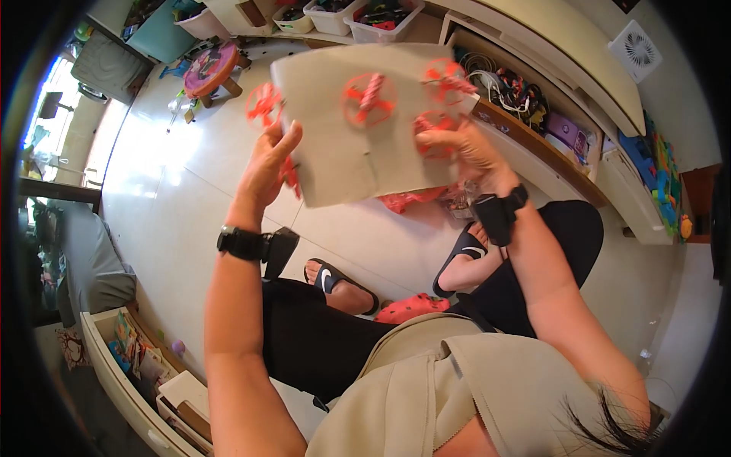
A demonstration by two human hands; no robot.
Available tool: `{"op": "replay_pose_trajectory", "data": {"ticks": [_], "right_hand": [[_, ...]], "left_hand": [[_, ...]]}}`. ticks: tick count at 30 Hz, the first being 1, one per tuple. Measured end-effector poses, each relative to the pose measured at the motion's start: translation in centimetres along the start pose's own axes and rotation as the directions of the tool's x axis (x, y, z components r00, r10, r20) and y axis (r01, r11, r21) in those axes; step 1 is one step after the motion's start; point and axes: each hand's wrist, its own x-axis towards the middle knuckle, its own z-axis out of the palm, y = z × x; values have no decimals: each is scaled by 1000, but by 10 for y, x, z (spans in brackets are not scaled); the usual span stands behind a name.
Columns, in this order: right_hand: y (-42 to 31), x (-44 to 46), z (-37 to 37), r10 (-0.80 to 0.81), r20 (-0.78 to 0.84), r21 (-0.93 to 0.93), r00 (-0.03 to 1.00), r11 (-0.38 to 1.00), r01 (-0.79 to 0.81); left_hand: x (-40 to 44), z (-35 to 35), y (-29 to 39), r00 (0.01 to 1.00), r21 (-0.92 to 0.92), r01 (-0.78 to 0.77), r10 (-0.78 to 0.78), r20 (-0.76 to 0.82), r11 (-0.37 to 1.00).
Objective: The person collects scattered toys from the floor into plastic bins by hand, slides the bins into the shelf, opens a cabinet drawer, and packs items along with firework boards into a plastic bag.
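Observation:
Up in front of me is a flat beige panel (335, 145), slightly blurred. On its face sits a red wheel-shaped piece (369, 100) with a twisted red-and-white part across it. Similar red pieces show at the upper right corner (448, 82) and beyond the left edge (264, 105). My left hand (266, 164) grips the panel's left side, thumb in front. My right hand (472, 152) grips the right side, its fingers over another red wheel piece (435, 133). What lies behind the panel is hidden.
Below the panel, a red plastic wrapping (411, 199) shows partly. An open drawer with cables (510, 95) stands at the right. Bins (384, 19) line the back, near a small pink stool (212, 70). Another open drawer (137, 365) is at lower left.

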Motion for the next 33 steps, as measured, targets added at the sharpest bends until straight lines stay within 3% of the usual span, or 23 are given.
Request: {"op": "replay_pose_trajectory", "data": {"ticks": [3,4,6,8,14,16,18,20,21,22,24,26,28,30,33], "right_hand": [[-26,-8,-31,-86,-42,-69,995,994,83],[-34,-11,-41,-119,-69,-89,990,990,113],[-44,-17,-57,-96,-96,-108,991,991,85],[-47,-18,-68,-186,-144,-174,972,972,160],[-50,-24,-83,-203,-209,-172,957,971,169],[-50,-22,-89,-213,-214,-183,953,967,175],[-46,-18,-91,-176,-242,-173,954,976,136],[-41,-16,-87,-231,-242,-171,942,966,193],[-40,-15,-89,-175,-241,-138,955,980,145],[-39,-12,-90,-122,-233,-107,965,989,99],[-28,-2,-101,-209,-183,-143,961,972,184],[-21,4,-114,-120,-197,-76,973,991,107],[-18,4,-113,-78,-233,-18,969,997,76],[-7,7,-123,-79,-213,60,974,994,93],[-4,9,-104,-147,-202,74,968,984,165]], "left_hand": [[26,17,2,973,-233,-71,119,195,970],[31,20,-1,972,-237,-78,127,199,968],[39,31,-1,940,-333,177,-58,337,926],[39,49,0,922,-259,166,-57,382,952],[61,87,6,959,-219,61,4,283,974],[73,94,0,984,-139,70,-46,170,988],[76,104,-7,991,-170,38,-15,136,985],[75,110,-7,994,-313,-87,106,42,946],[89,103,-22,980,-342,-133,174,92,930],[89,105,-24,995,-462,-81,101,18,883],[93,92,-30,979,-550,11,104,177,835],[74,97,-10,971,-634,15,140,194,773],[70,87,-6,931,-538,-40,227,286,842],[66,84,1,925,-473,-3,182,334,881],[58,82,3,936,-525,-61,232,266,849]]}}
